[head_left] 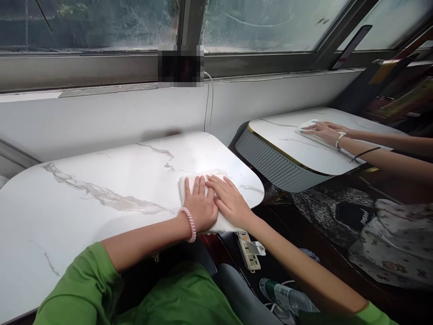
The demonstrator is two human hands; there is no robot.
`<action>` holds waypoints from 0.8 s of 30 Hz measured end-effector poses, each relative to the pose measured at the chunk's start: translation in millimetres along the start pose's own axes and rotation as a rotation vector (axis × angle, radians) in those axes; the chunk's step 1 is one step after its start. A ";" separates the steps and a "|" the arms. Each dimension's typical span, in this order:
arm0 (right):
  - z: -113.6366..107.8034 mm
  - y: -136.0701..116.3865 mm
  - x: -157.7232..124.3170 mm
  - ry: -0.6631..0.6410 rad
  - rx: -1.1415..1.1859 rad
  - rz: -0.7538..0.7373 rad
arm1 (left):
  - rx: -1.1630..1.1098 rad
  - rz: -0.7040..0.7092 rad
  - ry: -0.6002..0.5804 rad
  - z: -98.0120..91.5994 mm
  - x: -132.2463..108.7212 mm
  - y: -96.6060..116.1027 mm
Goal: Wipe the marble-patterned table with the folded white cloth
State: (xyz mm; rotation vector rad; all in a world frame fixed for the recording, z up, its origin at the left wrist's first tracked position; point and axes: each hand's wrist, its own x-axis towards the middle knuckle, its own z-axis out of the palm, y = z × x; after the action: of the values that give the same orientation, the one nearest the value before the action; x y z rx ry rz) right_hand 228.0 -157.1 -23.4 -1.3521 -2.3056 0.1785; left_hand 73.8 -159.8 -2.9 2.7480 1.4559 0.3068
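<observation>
My left hand [199,206] lies flat with its fingers spread on a folded white cloth [223,224], near the right end of a white marble-patterned table [131,171]. A pink coiled band [190,221] circles my left wrist. From the right, my right hand [232,201] also rests on the cloth, palm down with fingers stretched out. Its fingers touch the edge of my left hand. The cloth's lower edge reaches the table's near edge. What lies under both palms is hidden.
At the right, another person's hands [324,132] press a white cloth on a second marble-patterned table [280,131]. Below, between the tables, are a power strip [248,253] and a plastic bottle [287,295]. Windows [264,27] and a white wall [101,117] stand behind.
</observation>
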 end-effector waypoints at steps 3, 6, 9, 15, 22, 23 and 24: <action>1.2 4.2 5.6 0.000 0.013 0.011 | 0.001 0.000 -0.008 -0.2 4.8 -2.9; 3.6 13.5 19.4 -0.016 0.016 0.011 | 0.000 -0.014 -0.014 1.4 15.9 -10.3; 7.3 29.8 46.9 -0.026 0.018 0.011 | 0.002 -0.055 -0.005 6.0 39.7 -24.9; 19.7 70.5 129.9 0.026 0.007 0.073 | 0.001 -0.072 -0.013 17.2 118.5 -77.8; 36.0 119.8 221.5 0.047 0.011 0.066 | -0.047 -0.148 -0.005 24.8 203.0 -134.8; 37.7 125.5 231.0 0.053 0.015 0.060 | -0.051 -0.158 -0.001 26.1 211.4 -140.3; 39.2 130.3 239.1 0.057 0.017 0.056 | -0.053 -0.166 0.004 27.4 218.6 -145.0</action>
State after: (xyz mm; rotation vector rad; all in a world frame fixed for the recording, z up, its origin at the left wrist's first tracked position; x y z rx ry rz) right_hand 215.3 117.7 -25.1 -1.3966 -2.2161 0.1748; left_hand 79.6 103.9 -9.2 2.5659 1.6393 0.3408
